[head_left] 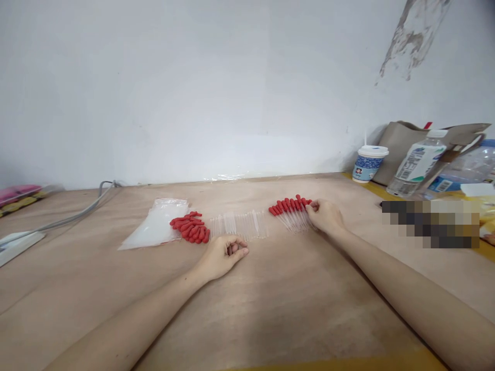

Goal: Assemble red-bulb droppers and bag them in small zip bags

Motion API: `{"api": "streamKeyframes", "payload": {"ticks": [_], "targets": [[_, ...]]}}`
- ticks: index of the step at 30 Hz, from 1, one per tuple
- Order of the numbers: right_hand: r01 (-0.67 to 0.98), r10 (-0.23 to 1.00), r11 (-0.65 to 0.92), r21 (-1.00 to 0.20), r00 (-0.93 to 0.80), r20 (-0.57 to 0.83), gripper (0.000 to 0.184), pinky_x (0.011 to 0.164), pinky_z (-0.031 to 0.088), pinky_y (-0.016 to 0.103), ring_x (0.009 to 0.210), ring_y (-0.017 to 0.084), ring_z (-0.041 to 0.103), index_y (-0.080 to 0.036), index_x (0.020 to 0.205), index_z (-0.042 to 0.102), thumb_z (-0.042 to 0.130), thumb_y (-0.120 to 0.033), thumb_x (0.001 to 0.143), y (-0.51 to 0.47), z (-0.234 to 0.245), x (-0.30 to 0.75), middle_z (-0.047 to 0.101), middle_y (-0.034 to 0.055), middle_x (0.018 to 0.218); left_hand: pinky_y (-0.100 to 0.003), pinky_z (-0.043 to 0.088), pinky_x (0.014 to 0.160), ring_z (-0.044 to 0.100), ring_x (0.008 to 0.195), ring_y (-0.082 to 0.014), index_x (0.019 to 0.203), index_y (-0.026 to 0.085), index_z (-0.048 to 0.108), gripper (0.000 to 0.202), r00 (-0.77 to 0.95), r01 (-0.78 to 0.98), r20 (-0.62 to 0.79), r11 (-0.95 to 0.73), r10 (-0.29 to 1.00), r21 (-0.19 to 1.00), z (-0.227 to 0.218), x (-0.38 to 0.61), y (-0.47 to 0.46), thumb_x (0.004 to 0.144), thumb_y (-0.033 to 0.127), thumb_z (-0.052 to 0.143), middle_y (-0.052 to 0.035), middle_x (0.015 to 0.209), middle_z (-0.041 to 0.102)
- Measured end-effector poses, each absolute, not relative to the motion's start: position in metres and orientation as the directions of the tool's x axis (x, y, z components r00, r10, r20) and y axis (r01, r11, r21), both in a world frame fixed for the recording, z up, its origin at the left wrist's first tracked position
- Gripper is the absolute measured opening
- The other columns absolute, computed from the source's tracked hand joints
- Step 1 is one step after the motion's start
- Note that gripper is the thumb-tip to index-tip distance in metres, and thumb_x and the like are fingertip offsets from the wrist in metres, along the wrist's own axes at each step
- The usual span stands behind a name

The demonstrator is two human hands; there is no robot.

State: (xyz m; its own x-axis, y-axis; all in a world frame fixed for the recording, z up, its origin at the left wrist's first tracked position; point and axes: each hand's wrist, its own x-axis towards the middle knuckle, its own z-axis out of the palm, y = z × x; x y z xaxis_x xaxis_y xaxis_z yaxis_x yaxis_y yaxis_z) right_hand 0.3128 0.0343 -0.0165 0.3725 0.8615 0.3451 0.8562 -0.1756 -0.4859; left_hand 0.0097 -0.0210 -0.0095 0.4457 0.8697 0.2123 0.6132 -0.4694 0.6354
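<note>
My left hand (228,253) rests on the wooden table with its fingers loosely curled, and nothing shows in it. Just beyond it lies a row of clear thin glass tubes (240,224). A heap of red rubber bulbs (190,228) sits left of the tubes, touching a clear plastic bag (157,221). To the right, droppers with red bulbs (289,206) lie side by side in a slanted row. At the right end of that row, my right hand (325,214) pinches a dropper by its red bulb; its fingers partly hide it.
A paper cup with a straw (369,164), a plastic bottle (419,162) and a grey bag (390,147) stand at the back right. A grey cable (77,216) runs along the left side. The white wall (232,103) rises behind the table (270,299).
</note>
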Motion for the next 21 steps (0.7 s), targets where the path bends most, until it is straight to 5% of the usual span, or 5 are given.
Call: {"api": "streamKeyframes", "payload": {"ticks": [7, 12, 21], "targets": [[0.891, 0.817, -0.038, -0.453, 0.289, 0.499, 0.017, 0.061, 0.034, 0.026, 0.072, 0.017, 0.054, -0.017, 0.079, 0.059, 0.047, -0.029, 0.075, 0.024, -0.018, 0.297, 0.061, 0.0057, 0.082, -0.02, 0.032, 0.048, 0.039, 0.05, -0.0093, 0.082, 0.018, 0.064, 0.021, 0.449, 0.618, 0.224, -0.482, 0.865, 0.622, -0.011, 0.009, -0.02, 0.076, 0.035, 0.052, 0.0038, 0.056, 0.044], [0.905, 0.852, 0.203, -0.374, 0.026, 0.524, 0.016, 0.068, 0.032, 0.027, 0.068, 0.015, 0.054, -0.019, 0.075, 0.058, 0.046, -0.03, 0.077, 0.005, -0.016, 0.264, 0.061, 0.0015, 0.074, -0.02, 0.033, 0.049, 0.041, 0.051, -0.0093, 0.083, 0.018, 0.063, 0.021, 0.464, 0.619, 0.239, -0.505, 0.853, 0.602, -0.01, 0.009, -0.021, 0.077, 0.034, 0.052, 0.0032, 0.057, 0.045], [0.93, 0.903, 0.132, -0.344, 0.031, 0.429, 0.019, 0.076, 0.026, 0.033, 0.07, 0.016, 0.056, -0.02, 0.07, 0.059, 0.048, -0.033, 0.077, 0.001, -0.018, 0.23, 0.064, 0.0002, 0.071, -0.021, 0.033, 0.049, 0.041, 0.051, -0.0094, 0.082, 0.018, 0.063, 0.021, 0.464, 0.635, 0.231, -0.503, 0.855, 0.587, -0.011, 0.01, -0.021, 0.078, 0.035, 0.052, 0.0037, 0.056, 0.045]]}}
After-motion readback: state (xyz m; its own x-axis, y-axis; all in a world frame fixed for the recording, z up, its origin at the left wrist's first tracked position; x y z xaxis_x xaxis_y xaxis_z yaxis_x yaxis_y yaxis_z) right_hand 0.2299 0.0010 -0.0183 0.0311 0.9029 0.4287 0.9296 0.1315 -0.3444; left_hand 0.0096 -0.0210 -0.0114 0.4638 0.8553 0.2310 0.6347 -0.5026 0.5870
